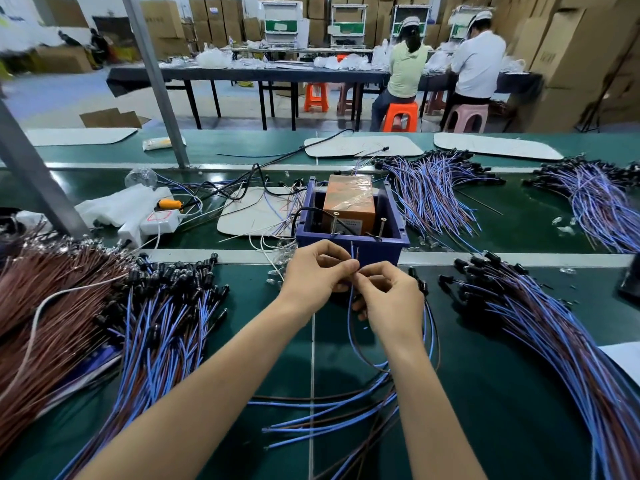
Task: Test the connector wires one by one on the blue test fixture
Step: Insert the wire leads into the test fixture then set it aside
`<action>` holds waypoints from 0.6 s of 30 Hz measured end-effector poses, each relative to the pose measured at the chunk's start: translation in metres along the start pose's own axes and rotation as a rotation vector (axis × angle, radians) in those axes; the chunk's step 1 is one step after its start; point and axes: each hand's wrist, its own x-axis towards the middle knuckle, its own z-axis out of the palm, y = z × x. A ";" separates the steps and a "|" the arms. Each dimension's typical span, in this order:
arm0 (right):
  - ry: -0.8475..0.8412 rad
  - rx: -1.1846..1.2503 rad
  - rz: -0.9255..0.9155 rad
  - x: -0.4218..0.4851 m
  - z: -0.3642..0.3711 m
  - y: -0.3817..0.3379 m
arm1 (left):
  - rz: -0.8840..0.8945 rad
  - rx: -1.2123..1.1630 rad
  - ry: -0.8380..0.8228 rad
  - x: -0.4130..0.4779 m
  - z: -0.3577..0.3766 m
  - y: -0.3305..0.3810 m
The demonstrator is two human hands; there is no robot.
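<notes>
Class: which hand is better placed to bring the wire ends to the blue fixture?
Left hand, probably: it pinches the wire ends nearer their tips and sits closer to the blue fixture than the right hand.

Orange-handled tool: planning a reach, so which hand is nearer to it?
Left. The left hand lies to the right of the orange-handled tool and closer to the camera; the right hand lies even farther right.
</notes>
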 end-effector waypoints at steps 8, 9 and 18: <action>0.242 0.068 0.009 0.011 0.002 0.002 | 0.001 -0.011 0.105 0.008 -0.009 0.003; 0.272 0.041 -0.006 0.013 0.003 0.002 | 0.005 -0.001 0.115 0.008 -0.009 0.002; 0.351 -0.158 -0.113 0.011 0.012 0.001 | 0.090 0.090 0.161 0.016 -0.012 -0.006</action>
